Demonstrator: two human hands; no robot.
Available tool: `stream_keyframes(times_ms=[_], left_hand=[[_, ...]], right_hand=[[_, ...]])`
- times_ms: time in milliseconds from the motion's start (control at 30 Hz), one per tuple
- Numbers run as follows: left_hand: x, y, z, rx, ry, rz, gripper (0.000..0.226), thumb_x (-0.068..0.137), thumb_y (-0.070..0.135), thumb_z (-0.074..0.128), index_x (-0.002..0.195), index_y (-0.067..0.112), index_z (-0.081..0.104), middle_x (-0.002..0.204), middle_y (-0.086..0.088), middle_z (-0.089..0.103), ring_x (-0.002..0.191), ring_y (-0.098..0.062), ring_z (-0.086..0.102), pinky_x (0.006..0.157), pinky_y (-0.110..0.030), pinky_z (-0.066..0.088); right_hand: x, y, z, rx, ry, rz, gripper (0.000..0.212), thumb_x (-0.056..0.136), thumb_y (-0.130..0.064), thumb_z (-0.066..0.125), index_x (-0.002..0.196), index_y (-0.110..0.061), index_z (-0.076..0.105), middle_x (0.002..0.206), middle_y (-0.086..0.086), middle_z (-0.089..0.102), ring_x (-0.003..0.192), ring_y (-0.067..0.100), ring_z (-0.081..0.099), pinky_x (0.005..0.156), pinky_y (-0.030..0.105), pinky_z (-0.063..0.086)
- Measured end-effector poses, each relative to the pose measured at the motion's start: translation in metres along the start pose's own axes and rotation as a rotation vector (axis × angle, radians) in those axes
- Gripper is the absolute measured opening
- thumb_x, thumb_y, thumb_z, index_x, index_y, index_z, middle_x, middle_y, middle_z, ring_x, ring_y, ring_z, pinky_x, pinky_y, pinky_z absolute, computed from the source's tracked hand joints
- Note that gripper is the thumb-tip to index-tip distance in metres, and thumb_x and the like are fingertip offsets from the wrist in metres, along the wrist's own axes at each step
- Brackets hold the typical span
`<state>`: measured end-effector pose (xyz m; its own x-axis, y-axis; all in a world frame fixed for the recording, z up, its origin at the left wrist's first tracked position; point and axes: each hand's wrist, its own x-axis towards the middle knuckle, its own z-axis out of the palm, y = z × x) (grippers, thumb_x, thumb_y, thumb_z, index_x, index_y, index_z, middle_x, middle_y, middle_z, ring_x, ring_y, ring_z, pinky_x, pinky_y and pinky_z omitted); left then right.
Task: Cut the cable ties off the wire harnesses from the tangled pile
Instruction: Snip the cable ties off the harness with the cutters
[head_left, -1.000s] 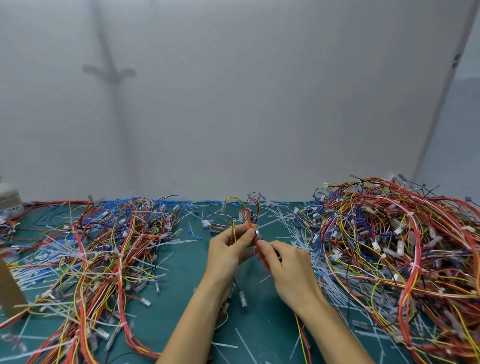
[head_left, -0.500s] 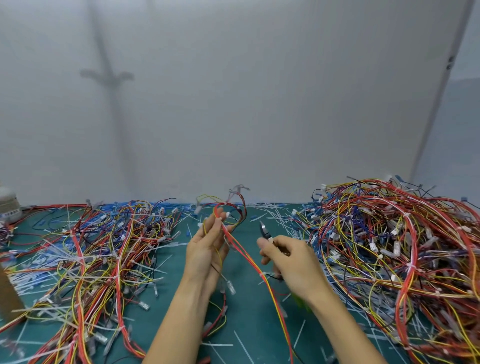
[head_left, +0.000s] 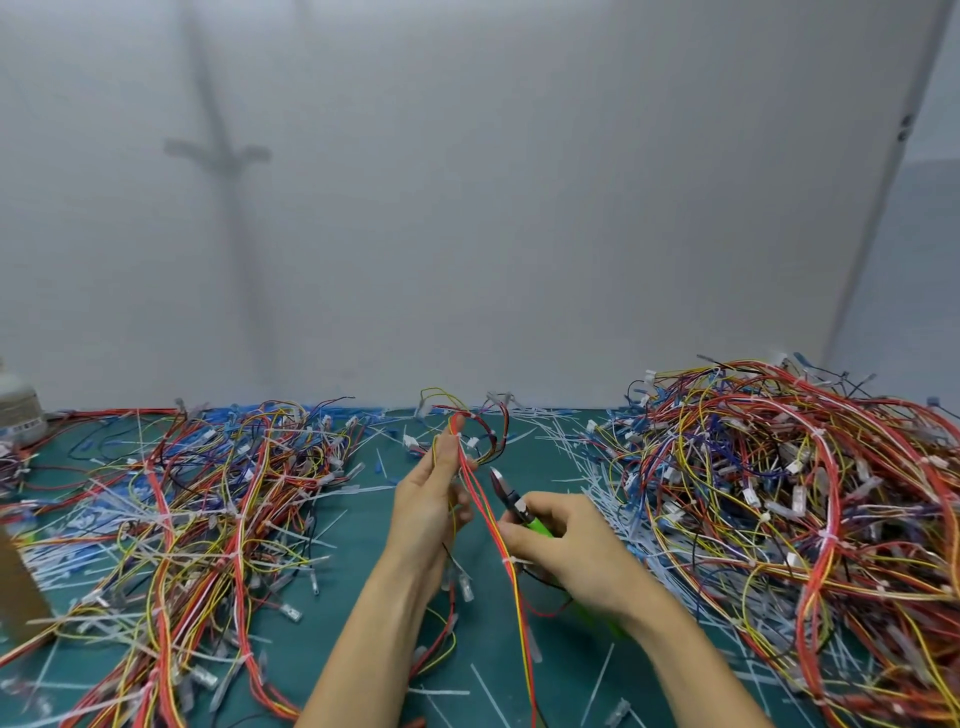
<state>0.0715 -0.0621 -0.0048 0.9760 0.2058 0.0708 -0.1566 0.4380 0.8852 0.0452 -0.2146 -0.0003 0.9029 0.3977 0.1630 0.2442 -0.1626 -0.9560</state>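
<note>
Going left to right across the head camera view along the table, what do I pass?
White container at the far left edge → flatter pile of wires → left hand holding a wire harness → cutters in the right hand → tall tangled pile.

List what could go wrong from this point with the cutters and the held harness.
1. The cutters point at the red and yellow wires of the harness held by the left hand; a nicked wire seems possible.
2. The left fingers sit close to the tips.
3. Its trailing wires may snag the right-hand pile.
</note>
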Motion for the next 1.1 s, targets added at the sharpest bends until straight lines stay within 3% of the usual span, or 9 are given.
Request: stream_keyframes(times_ms=[167,233,333,467,567,667,767,933,1100], left_hand=[[-0.002,0.002,-0.003,0.026,0.003,0.025,0.03,0.097,0.045,0.048,0.083,0.03,0.07,0.074,0.002,0.067,0.058,-0.006,0.055,0.058,-0.025,0.044],[-0.001,0.002,-0.004,0.017,0.02,0.027,0.026,0.096,0.047,0.047,0.09,0.029,0.066,0.069,0.004,0.062,0.064,-0.007,0.055,0.062,-0.026,0.046],[0.0,0.002,-0.005,0.003,0.055,0.04,0.021,0.094,0.045,0.048,0.097,0.028,0.06,0.066,0.007,0.056,0.07,-0.007,0.056,0.067,-0.026,0.046],[0.0,0.0,-0.006,-0.035,0.076,0.043,0.022,0.102,0.034,0.043,0.117,0.035,0.058,0.075,0.004,0.056,0.073,-0.006,0.059,0.068,-0.027,0.045],[0.002,0.0,-0.009,-0.108,0.05,0.03,0.029,0.103,0.03,0.042,0.127,0.04,0.054,0.072,0.006,0.055,0.067,-0.004,0.061,0.067,-0.026,0.045],[0.004,0.0,-0.01,-0.11,-0.009,-0.081,0.028,0.101,0.029,0.048,0.126,0.022,0.06,0.083,-0.001,0.062,0.068,-0.01,0.061,0.062,-0.024,0.053],[0.002,-0.003,-0.006,-0.047,-0.092,-0.203,0.024,0.092,0.017,0.061,0.111,0.003,0.062,0.089,-0.006,0.062,0.071,-0.016,0.066,0.061,-0.022,0.057],[-0.003,-0.006,0.001,0.102,-0.145,-0.331,0.055,0.081,0.014,0.075,0.126,-0.004,0.05,0.11,-0.018,0.063,0.068,-0.016,0.071,0.061,-0.021,0.055],[-0.009,-0.004,-0.002,0.292,-0.359,-0.435,0.04,0.074,0.037,0.08,0.1,0.008,0.07,0.088,-0.005,0.071,0.066,-0.012,0.065,0.06,-0.022,0.054]], right_hand=[[0.002,0.001,-0.003,0.013,0.132,-0.074,0.02,0.091,-0.026,0.068,0.075,-0.015,0.063,0.063,-0.004,0.05,0.062,0.01,0.044,0.062,0.024,0.036],[0.003,0.002,-0.007,-0.056,0.191,-0.129,0.021,0.088,-0.029,0.071,0.075,-0.015,0.062,0.064,-0.004,0.048,0.061,0.01,0.042,0.061,0.026,0.035],[0.003,0.001,-0.012,-0.071,0.137,-0.132,0.026,0.076,-0.038,0.078,0.075,-0.017,0.065,0.064,-0.004,0.051,0.061,0.011,0.043,0.061,0.027,0.036],[0.002,0.001,-0.011,-0.037,0.039,-0.076,0.013,0.074,-0.022,0.082,0.078,-0.02,0.069,0.07,-0.004,0.064,0.069,0.01,0.056,0.07,0.029,0.05],[0.001,0.0,-0.009,-0.088,0.036,-0.06,0.011,0.076,-0.016,0.08,0.079,-0.019,0.069,0.072,-0.005,0.066,0.071,0.009,0.058,0.073,0.03,0.051],[0.002,-0.001,-0.006,-0.157,0.144,-0.077,0.011,0.079,-0.014,0.076,0.077,-0.019,0.067,0.068,-0.006,0.062,0.065,0.007,0.053,0.067,0.028,0.046],[0.003,-0.001,-0.004,-0.256,0.3,-0.117,0.015,0.081,-0.014,0.073,0.074,-0.02,0.062,0.063,-0.011,0.059,0.057,0.001,0.046,0.059,0.018,0.04],[0.004,0.004,-0.007,-0.388,0.483,-0.144,0.017,0.082,-0.014,0.072,0.074,-0.021,0.059,0.059,-0.018,0.057,0.058,0.002,0.05,0.055,0.013,0.038],[0.004,0.01,-0.007,-0.462,0.521,-0.129,0.015,0.082,-0.017,0.072,0.075,-0.021,0.059,0.063,-0.008,0.061,0.065,0.009,0.054,0.058,0.019,0.039]])
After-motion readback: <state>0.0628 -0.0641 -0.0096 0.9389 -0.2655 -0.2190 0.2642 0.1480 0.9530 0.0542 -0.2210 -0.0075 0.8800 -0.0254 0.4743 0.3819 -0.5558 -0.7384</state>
